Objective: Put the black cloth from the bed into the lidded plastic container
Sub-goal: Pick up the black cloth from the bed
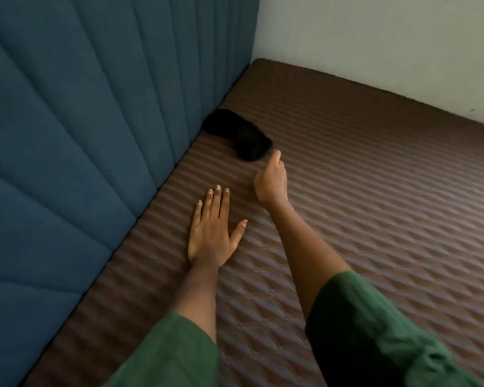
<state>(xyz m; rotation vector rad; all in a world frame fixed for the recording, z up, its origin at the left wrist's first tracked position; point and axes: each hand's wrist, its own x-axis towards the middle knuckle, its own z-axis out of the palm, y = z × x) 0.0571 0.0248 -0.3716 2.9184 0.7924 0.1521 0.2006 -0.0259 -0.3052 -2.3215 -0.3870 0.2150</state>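
right hand (271,181) fingers curled at black cloth (239,135) near bed (375,219) headboard edge, grasp unclear; left hand (211,233) flat, released. gather whole bundle before lifting.

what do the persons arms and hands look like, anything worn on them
Both arms wear loose dark green sleeves that end around the elbow, leaving the forearms bare. The left hand and right hand are bare: no gloves, and no rings, watch or bracelets that I can see. The left hand's fingernails look short and unpainted.
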